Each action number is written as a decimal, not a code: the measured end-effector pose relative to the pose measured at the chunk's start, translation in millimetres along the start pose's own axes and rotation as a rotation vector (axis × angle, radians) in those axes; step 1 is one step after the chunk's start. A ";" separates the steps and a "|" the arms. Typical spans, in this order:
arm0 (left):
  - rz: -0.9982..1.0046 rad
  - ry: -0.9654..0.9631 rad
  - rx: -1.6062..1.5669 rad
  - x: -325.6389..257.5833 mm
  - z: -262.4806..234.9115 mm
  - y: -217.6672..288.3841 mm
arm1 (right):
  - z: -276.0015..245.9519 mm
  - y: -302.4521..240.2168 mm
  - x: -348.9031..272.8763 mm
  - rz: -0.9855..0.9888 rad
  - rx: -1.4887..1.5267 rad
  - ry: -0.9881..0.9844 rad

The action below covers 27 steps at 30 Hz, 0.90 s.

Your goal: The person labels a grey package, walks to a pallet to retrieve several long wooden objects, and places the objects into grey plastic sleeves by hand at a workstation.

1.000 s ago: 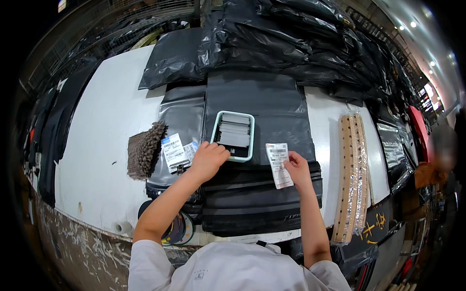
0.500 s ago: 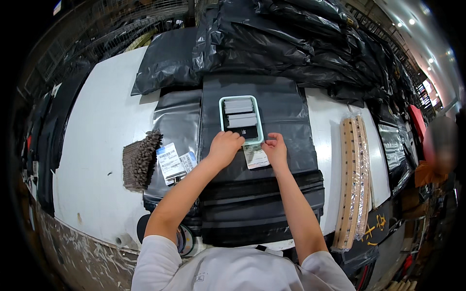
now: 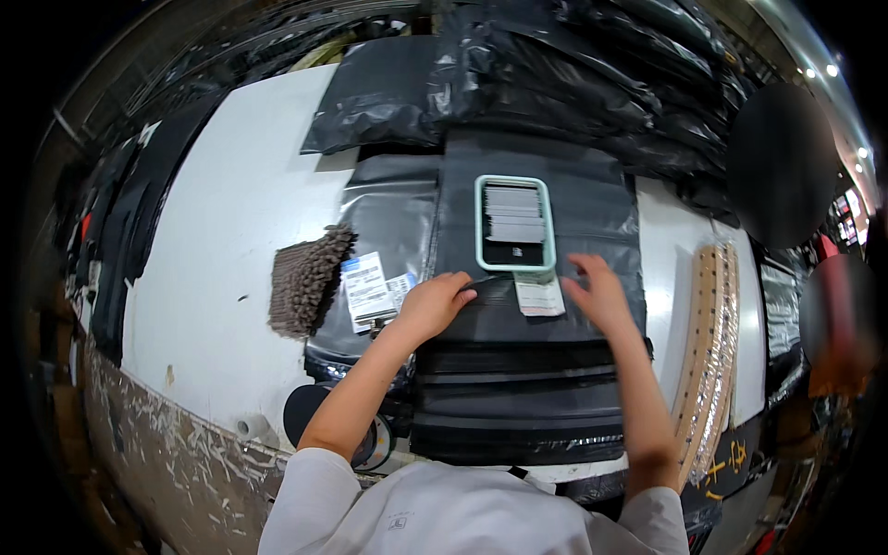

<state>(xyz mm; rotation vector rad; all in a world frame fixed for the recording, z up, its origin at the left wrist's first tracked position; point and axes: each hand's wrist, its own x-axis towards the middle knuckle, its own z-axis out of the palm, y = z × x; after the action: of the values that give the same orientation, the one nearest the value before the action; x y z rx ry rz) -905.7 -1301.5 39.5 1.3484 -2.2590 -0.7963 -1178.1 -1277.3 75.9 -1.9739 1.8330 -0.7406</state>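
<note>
A mint-green box (image 3: 551,222) full of upright grey-white cards (image 3: 514,208) sits on a stack of black plastic bags (image 3: 481,319). A black card (image 3: 514,253) lies at the box's near end. Just below and left of the box, my left hand (image 3: 435,305) pinches a raised fold of the top black plastic bag. To the right of the box, my right hand (image 3: 599,294) is open, fingers apart, holding nothing. A paper slip (image 3: 538,296) pokes out from under the box's near edge, between my hands.
Left of the stack lie a shaggy brown cloth (image 3: 310,282) and clipped paper labels (image 3: 368,289). Filled black bags (image 3: 564,79) are heaped at the back. Wrapped cardboard strips (image 3: 708,356) run along the right of the white table (image 3: 217,222). A tape roll (image 3: 377,444) is by the front edge.
Both hands have come away from the box, the right one moving off to the right and opening. The cards now stand together without the earlier gap. The whole view has shifted.
</note>
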 end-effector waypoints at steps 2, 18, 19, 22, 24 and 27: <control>-0.065 0.165 0.127 -6.5 -11.6 -21.7 | -21.3 -2.4 -24.1 0.018 0.115 -0.008; 0.009 0.418 -0.194 -45.0 -77.6 33.8 | -62.5 71.2 -235.6 0.513 0.148 0.558; 0.231 0.418 -0.156 -29.3 -64.8 56.4 | -63.6 87.6 -252.2 0.540 0.123 0.608; 0.481 0.289 -0.077 9.7 -29.7 117.1 | -74.3 107.8 -263.3 0.488 -0.130 0.622; 0.509 0.170 0.000 10.8 -8.3 143.8 | -84.3 130.2 -267.2 0.430 -0.505 0.589; 0.551 0.045 0.129 -9.4 1.7 148.9 | -95.9 145.9 -269.1 0.635 -0.790 0.493</control>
<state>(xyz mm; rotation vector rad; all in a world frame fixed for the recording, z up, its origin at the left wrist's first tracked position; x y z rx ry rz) -1001.3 -1236.8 133.9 0.7110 -2.4976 -0.4293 -1360.0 -1017.1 31.0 -1.4235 3.2003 -0.3198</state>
